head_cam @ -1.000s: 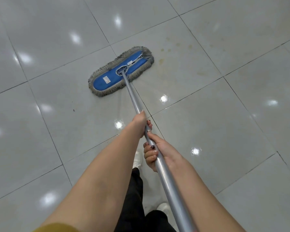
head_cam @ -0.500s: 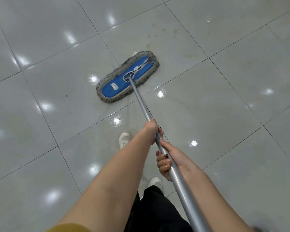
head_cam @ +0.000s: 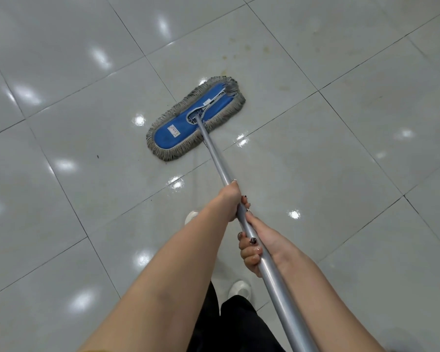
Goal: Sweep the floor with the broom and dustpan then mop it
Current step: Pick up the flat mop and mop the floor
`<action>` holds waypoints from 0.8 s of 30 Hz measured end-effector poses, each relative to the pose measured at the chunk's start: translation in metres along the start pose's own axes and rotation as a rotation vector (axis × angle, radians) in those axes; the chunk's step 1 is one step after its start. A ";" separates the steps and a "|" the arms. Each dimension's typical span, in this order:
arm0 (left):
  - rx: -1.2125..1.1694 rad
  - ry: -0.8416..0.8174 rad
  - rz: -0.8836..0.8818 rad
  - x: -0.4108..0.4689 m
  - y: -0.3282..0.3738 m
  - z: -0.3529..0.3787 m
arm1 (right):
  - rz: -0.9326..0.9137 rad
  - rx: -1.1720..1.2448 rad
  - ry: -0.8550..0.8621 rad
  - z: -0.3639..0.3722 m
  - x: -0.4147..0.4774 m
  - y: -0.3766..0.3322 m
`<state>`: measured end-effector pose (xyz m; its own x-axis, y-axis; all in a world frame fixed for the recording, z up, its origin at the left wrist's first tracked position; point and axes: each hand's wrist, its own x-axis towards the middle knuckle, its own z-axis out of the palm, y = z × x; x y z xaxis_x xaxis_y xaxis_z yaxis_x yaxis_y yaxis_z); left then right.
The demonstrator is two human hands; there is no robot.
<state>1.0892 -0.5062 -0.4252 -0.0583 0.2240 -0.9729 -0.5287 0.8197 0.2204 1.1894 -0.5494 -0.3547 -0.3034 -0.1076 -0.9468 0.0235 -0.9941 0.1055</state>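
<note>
Since a second ago, my mop head (head_cam: 186, 125) has slid back toward me, away from the yellow spots (head_cam: 239, 49) on the floor (head_cam: 87, 97). Now it lies flat on the shiny grey tiles, a bit slanted, with its right end farther from me. It is blue on top, with grey strings all round the edge. The silver pole (head_cam: 219, 163) runs from its middle down to my hands. My left hand (head_cam: 230, 201) is in front. It grips the pole from above, curled tight round it. My right hand (head_cam: 259, 245) is just behind it on the pole. It holds the pole from below, and its fingers (head_cam: 249, 252) curl up round the left side. My white shoes (head_cam: 240, 289) stand on the floor under my arms. My black trousers (head_cam: 234, 323) show at the bottom.
</note>
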 end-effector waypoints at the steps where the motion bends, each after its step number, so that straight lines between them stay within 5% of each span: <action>1: 0.010 -0.004 0.000 0.004 0.014 -0.003 | -0.002 0.004 -0.005 0.009 0.002 -0.011; 13: 0.053 -0.035 0.010 0.045 0.207 -0.031 | -0.037 0.034 0.044 0.142 0.025 -0.160; 24: 0.013 -0.022 -0.008 0.088 0.359 0.002 | -0.014 -0.033 0.015 0.190 0.030 -0.316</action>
<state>0.8958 -0.1913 -0.4313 -0.0354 0.2287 -0.9729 -0.5180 0.8283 0.2135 0.9923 -0.2363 -0.3583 -0.2898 -0.0937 -0.9525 0.0504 -0.9953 0.0826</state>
